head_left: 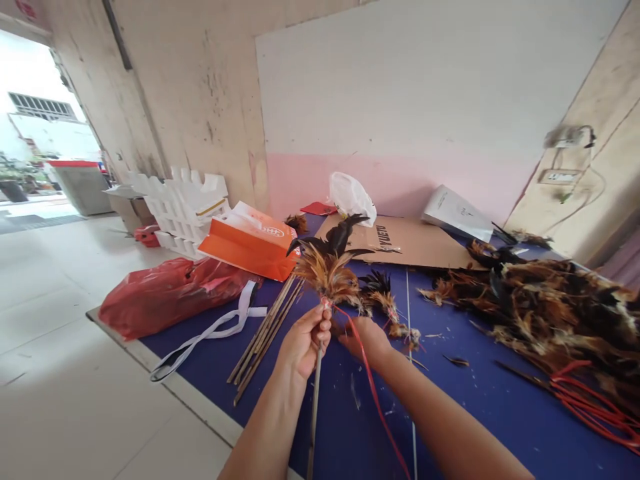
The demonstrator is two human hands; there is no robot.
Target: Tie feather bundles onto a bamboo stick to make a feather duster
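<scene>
My left hand (304, 341) is closed around a feather duster just below its head. The duster's thin stick (315, 407) points down toward me, and brown and black feathers (330, 267) fan out at its top. Red binding (326, 303) circles the base of the feathers. From there a red string (367, 367) runs down across my right hand (364, 341). That hand is low over the blue tabletop, just right of the stick; its fingers are mostly hidden. Beyond it lie small tied feather bundles (384, 300).
A large heap of loose feathers (560, 307) and a red string coil (595, 407) lie right. Several sticks (267, 337), a white strap (210, 340), a red plastic bag (165, 297) and an orange paper bag (250, 243) are left. Flat cardboard (425, 247) lies behind.
</scene>
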